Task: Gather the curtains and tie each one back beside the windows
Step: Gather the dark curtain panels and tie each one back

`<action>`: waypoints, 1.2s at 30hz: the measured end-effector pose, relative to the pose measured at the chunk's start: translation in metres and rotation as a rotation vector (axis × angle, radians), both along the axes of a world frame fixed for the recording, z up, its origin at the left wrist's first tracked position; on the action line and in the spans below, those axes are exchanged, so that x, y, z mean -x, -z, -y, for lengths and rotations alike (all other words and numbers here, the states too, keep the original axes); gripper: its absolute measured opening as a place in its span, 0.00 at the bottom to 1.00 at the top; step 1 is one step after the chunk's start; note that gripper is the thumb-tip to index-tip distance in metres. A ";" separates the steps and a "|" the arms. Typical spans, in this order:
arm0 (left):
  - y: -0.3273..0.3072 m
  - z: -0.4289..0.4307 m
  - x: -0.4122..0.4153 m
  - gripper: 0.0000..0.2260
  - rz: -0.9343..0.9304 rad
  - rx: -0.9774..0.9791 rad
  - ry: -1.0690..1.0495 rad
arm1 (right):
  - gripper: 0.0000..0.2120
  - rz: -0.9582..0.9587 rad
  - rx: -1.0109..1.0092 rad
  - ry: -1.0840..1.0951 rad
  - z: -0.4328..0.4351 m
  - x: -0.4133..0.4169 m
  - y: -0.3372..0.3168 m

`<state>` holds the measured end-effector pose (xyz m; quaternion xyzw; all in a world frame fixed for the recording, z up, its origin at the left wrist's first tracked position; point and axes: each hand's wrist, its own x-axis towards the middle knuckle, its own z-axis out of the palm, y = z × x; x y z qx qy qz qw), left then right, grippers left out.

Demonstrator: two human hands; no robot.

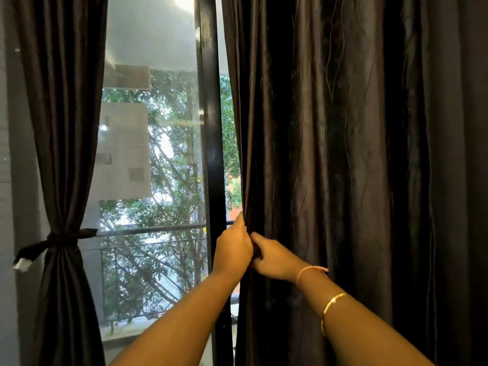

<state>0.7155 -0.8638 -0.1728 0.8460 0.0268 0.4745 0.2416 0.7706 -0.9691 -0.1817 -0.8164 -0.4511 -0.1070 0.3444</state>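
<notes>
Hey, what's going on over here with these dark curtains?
A person is dealing with the curtains at a window. The left curtain is already gathered and bound with a tie. The right curtain hangs loose and is not yet tied. The left hand and right hand both grip its inner edge, side by side.

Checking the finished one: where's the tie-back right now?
Head view, lower left: the tie-back cinches the left curtain, between wall and window glass, well left of the left hand.

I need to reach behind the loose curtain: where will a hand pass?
Bare gap between the black window frame and the loose dark shiny curtain, above the hands. Crowded where left hand and right hand grip its edge.
</notes>
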 end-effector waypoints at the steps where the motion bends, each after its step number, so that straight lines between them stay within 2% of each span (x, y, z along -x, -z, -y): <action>1: 0.001 0.000 -0.001 0.17 -0.004 0.014 -0.014 | 0.17 0.037 -0.042 0.063 0.007 0.000 -0.003; 4: 0.004 0.002 -0.003 0.19 -0.010 0.019 -0.023 | 0.15 0.278 -0.324 0.432 0.029 -0.004 -0.014; 6: 0.006 0.007 -0.005 0.20 -0.009 0.013 -0.017 | 0.19 0.364 -0.492 0.610 0.042 -0.007 -0.021; 8: 0.008 0.012 -0.008 0.22 -0.027 -0.004 -0.020 | 0.27 0.339 -0.576 0.712 0.053 -0.013 -0.025; 10: 0.008 0.019 -0.010 0.23 -0.059 0.008 -0.020 | 0.33 0.159 -0.591 0.752 0.065 -0.022 -0.028; 11: 0.007 0.022 -0.010 0.24 -0.069 0.021 -0.018 | 0.31 0.060 -0.555 0.735 0.070 -0.027 -0.027; 12: 0.007 0.024 -0.012 0.24 -0.075 0.026 -0.021 | 0.24 -0.005 -0.482 0.703 0.073 -0.031 -0.025; 14: 0.007 0.029 -0.013 0.25 -0.087 0.034 -0.022 | 0.07 0.015 -0.308 0.677 0.074 -0.030 -0.018; 15: 0.007 0.030 -0.014 0.26 -0.089 0.039 -0.016 | 0.06 0.074 -0.262 0.682 0.071 -0.028 -0.013; 18: 0.009 0.032 -0.015 0.27 -0.072 0.055 -0.007 | 0.08 0.287 -0.180 0.636 0.053 -0.019 -0.004; 22: 0.012 0.020 -0.010 0.22 -0.013 0.078 -0.009 | 0.12 0.505 -0.016 0.479 0.021 -0.003 -0.010; 24: 0.015 0.009 -0.004 0.20 0.048 0.102 -0.030 | 0.13 0.562 0.016 0.367 0.001 0.006 -0.015; 29: 0.016 -0.029 0.016 0.10 0.046 0.220 -0.152 | 0.15 0.676 0.011 0.137 -0.047 0.035 -0.034; 33: 0.016 -0.054 0.037 0.20 0.106 0.070 -0.195 | 0.15 0.790 -0.012 0.016 -0.070 0.048 -0.034; 36: 0.015 -0.060 0.037 0.20 0.082 0.068 -0.203 | 0.14 0.754 -0.015 0.049 -0.075 0.048 -0.024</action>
